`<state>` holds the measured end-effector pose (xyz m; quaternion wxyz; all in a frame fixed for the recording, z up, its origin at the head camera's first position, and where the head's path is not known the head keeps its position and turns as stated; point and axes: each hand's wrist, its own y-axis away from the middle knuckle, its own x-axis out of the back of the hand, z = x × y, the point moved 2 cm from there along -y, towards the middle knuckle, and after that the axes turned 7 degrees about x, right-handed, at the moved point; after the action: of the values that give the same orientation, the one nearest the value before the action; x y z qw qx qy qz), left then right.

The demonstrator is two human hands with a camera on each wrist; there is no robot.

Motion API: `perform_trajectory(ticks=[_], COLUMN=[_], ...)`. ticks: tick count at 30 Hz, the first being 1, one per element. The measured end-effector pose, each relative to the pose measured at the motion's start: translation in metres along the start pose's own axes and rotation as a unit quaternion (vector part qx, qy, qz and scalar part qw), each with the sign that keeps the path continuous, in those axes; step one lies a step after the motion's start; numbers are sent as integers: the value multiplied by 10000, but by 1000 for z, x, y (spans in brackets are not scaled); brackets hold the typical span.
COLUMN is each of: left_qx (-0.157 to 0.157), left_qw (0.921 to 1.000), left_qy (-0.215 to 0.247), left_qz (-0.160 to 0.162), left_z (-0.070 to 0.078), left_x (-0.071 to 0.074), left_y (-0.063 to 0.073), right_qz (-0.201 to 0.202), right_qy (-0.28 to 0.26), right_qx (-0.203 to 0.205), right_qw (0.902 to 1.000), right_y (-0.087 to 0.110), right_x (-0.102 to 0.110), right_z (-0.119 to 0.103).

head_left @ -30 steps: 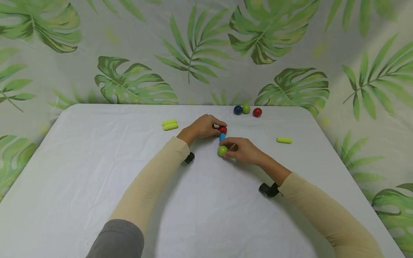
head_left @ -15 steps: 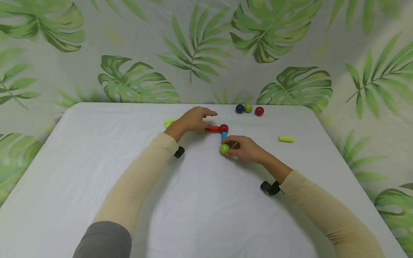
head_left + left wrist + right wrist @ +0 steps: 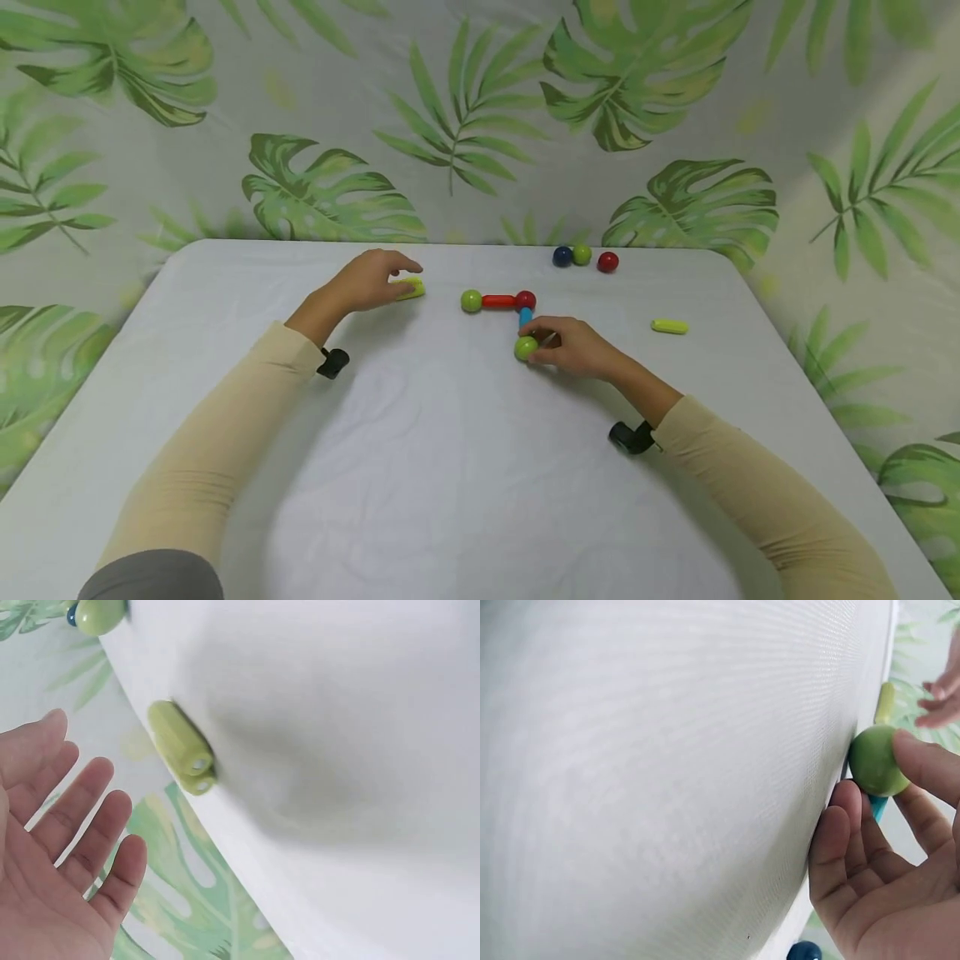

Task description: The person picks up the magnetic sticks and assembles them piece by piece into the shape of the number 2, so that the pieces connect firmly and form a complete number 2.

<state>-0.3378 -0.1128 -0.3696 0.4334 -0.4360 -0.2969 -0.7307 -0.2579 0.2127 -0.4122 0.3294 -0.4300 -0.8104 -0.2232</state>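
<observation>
My left hand (image 3: 366, 282) is open above a pair of yellow-green sticks (image 3: 176, 739), which lie side by side. In the left wrist view its spread fingers stand apart from them. My right hand (image 3: 572, 346) pinches a green ball (image 3: 876, 761) between thumb and fingers. A blue stick (image 3: 525, 317), partly hidden by the fingers, runs from that ball to a red ball (image 3: 526, 301). From the red ball a red stick (image 3: 498, 302) extends left to another green ball (image 3: 471, 301). Together these parts form an L on the white table.
Along the far table edge sit a dark blue ball (image 3: 562, 257), a green ball (image 3: 582, 255) and a red ball (image 3: 608, 262). A single yellow-green stick (image 3: 669, 327) lies to the right. Behind the table (image 3: 450, 467) hangs a leaf-patterned cloth (image 3: 480, 108).
My left hand has let go by the red ball and moved left to the yellow-green sticks, uncovering the red stick and the left green ball. My right hand stays on its green ball.
</observation>
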Motion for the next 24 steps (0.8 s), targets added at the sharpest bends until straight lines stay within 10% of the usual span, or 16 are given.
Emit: perform_trajectory(ticks=[24], left_qx=[204], left_qw=[9961], left_qy=[-811], left_qz=[282], left_z=[-14], left_x=[-25], left_y=[-1], right_qz=[-36], right_qy=[-72], right_qx=[-48], right_qw=[10000], right_y=[2], right_x=[1], right_z=[-1])
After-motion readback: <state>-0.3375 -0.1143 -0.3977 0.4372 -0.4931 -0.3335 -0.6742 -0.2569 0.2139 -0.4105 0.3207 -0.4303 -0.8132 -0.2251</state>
